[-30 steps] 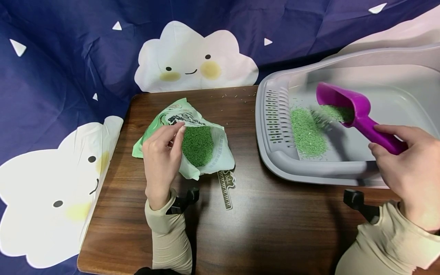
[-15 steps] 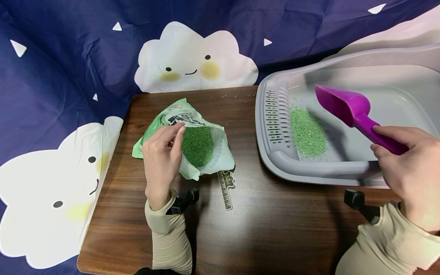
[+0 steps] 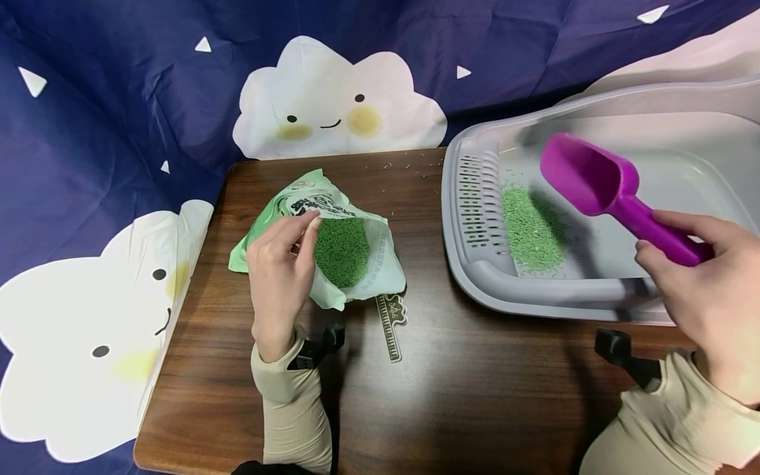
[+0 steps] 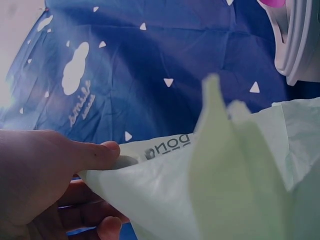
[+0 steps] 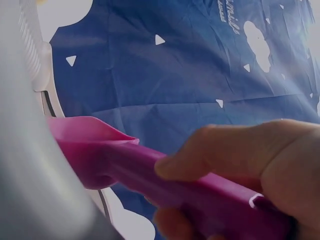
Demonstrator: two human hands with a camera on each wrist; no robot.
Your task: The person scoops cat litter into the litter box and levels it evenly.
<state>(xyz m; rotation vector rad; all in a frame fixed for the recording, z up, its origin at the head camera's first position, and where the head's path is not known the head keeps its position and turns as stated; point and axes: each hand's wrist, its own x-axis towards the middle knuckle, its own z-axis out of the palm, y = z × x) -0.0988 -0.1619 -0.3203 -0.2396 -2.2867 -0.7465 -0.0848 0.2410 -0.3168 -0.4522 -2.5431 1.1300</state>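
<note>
Against navy cloth (image 3: 499, 39) printed with smiling white clouds (image 3: 332, 99), working at a brown wooden table (image 3: 463, 389). With the left hand (image 3: 279, 274), pinching the rim of a pale green bag (image 3: 380, 257) between thumb and fingers, at the left side of its open mouth. Seeing dark green pellets (image 3: 342, 254) lying inside the bag, just right of the pinch. Noticing a printed ruler (image 3: 388, 333) poking out past its near side, and stray pellets (image 3: 408, 166) lying scattered on the wood toward the far edge. Farther right, looking into a gray tray (image 3: 493, 299) with a slotted panel (image 3: 475, 198) at its left end and a patch of paler pellets (image 3: 530, 231) lying on its floor just beside the panel. At far right, gripping the handle of a purple scoop (image 3: 596, 175) in the right hand (image 3: 709, 284), curling thumb and fingers round it. Holding the scoop's bowl above the tray, ahead and left of the knuckles, right of the pellet patch.
</note>
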